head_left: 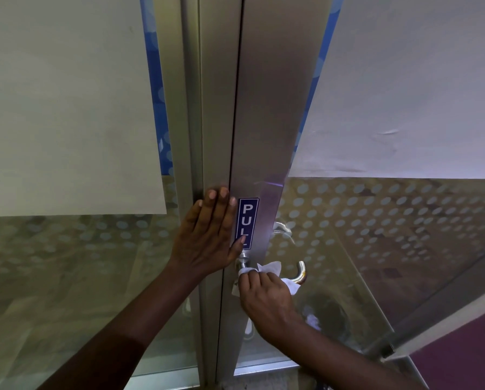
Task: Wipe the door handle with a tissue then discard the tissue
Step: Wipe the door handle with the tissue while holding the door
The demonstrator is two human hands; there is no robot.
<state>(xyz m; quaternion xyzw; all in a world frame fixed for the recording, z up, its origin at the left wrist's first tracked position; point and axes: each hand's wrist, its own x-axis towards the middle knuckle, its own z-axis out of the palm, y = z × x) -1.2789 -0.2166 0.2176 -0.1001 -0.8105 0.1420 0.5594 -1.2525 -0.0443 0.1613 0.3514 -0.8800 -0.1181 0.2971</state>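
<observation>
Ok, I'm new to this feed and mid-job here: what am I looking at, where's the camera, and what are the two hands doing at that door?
There is no machine here: a person is working with bare hands, and the single picture comes from a wide-angle camera on their head, looking forward and down. In front is a metal-framed glass door with a blue PULL sticker. The left hand lies flat and open against the frame beside the sticker, partly covering its lower edge. The right hand has its grip closed on a white tissue, pressing it around the silver door handle near its base. The handle's curved end sticks out to the right, uncovered. No bin for the tissue can be made out.
</observation>
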